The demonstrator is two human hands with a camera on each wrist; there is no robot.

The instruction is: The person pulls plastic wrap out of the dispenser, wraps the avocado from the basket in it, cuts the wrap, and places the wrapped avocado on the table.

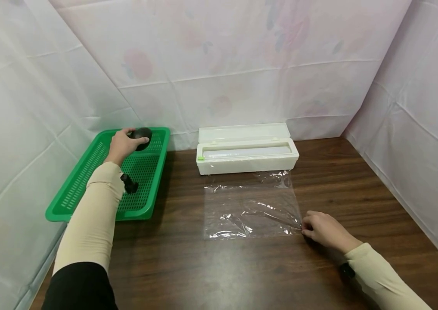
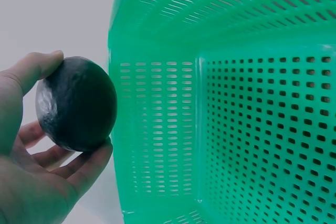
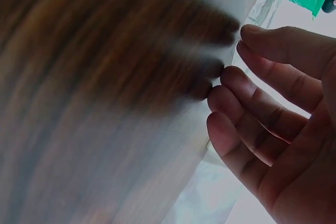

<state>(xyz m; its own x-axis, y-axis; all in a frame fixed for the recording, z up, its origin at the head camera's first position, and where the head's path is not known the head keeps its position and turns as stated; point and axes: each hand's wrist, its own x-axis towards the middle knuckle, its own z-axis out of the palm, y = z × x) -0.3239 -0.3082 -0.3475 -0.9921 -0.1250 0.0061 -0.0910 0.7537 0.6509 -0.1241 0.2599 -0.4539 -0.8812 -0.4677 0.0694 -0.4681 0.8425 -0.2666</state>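
Left hand: the left hand (image 1: 122, 146) is bent round a dark fruit (image 2: 77, 104), thumb on one side and fingers on the other, opened only as wide as the fruit.
Dark fruit: held up at the far end of the green basket, egg-shaped and nearly black, with a dull shine on its skin; in the left wrist view it shows just beside the basket's wall.
Green basket: the green basket (image 1: 159, 172) stands on the left of the tabletop (image 1: 219, 275), with slotted sides and a floor full of small holes.
Right hand: low on the right, the right hand (image 1: 323, 230) has its thumb and forefinger tips brought together on the near right corner of the clear film; the other fingers are loosely bent.
Clear film: the clear film (image 1: 250, 211) runs from the front of the white box towards the person, spread over the tabletop, wrinkled and glinting, with creases drawn towards the pinched corner.
White box: at the back of the tabletop, the white box (image 1: 247, 165) has its lid (image 1: 243, 131) raised behind it, a roll (image 1: 247, 152) inside and a small green piece (image 1: 201, 158) at the front left.
Sleeves: pale on both forearms, with black further up the left arm.
Backdrop: white cloth (image 1: 219, 94) with faint pink prints hangs behind.
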